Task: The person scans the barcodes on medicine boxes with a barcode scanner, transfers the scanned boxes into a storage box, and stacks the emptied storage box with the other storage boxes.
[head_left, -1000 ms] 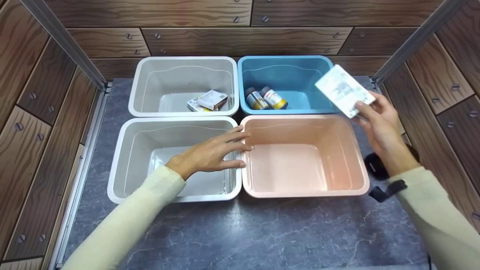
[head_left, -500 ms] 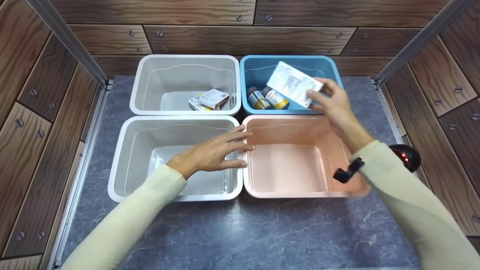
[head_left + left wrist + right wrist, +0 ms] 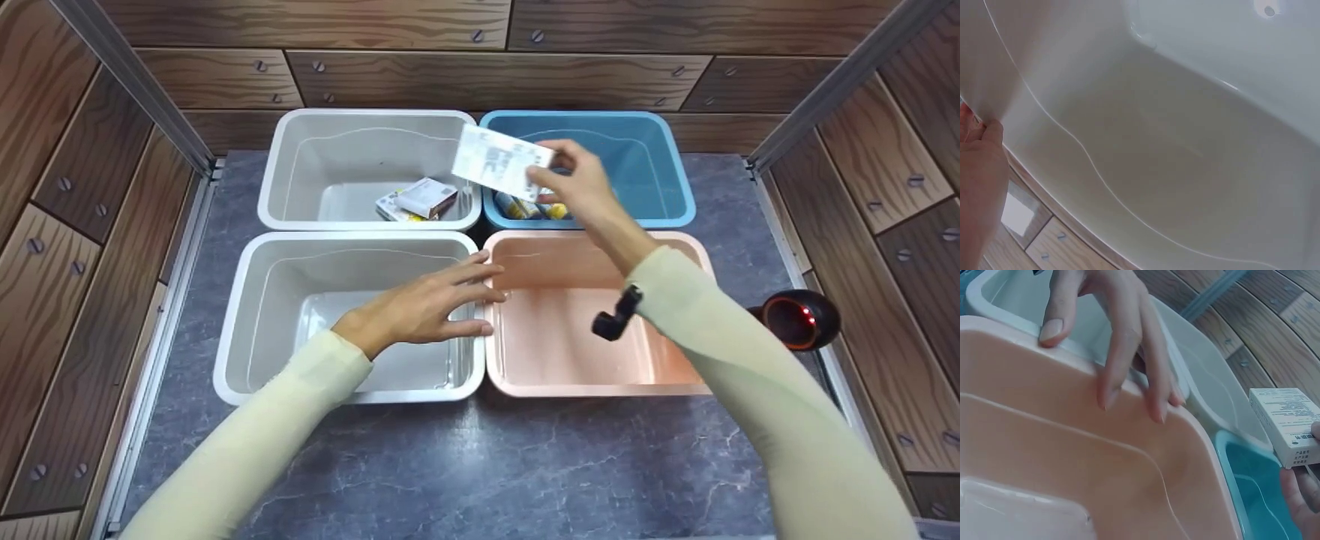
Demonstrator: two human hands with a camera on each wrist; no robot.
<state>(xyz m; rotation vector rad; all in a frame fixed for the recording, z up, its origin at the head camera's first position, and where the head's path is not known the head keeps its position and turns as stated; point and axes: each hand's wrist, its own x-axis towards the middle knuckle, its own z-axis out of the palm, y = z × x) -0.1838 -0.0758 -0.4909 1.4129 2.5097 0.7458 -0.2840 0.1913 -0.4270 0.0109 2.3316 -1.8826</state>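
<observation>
My right hand [image 3: 577, 180] pinches a white medicine box [image 3: 499, 157] between thumb and fingers, in the air where the back grey bin and the blue bin [image 3: 664, 161] meet. Fine print covers the box [image 3: 1283, 413] in the right wrist view. My left hand [image 3: 420, 304] rests with spread fingers across the touching rims of the front grey bin [image 3: 241, 315] and the pink bin [image 3: 600, 390]; its fingertips reach just inside the pink one. Two small boxes [image 3: 426, 196] lie stacked in the back grey bin [image 3: 274, 169]. Bottles [image 3: 517, 208] in the blue bin are partly hidden by the held box.
A rounded black device [image 3: 799, 319] with red lights stands right of the pink bin. The grey marbled tabletop [image 3: 480, 465] extends in front of the bins. Wood-patterned walls [image 3: 495, 82] enclose the back and both sides.
My right hand has carried the medicine box leftward, from right of the blue bin to the blue bin's left edge. The black device came into fuller view. My left hand has stayed put.
</observation>
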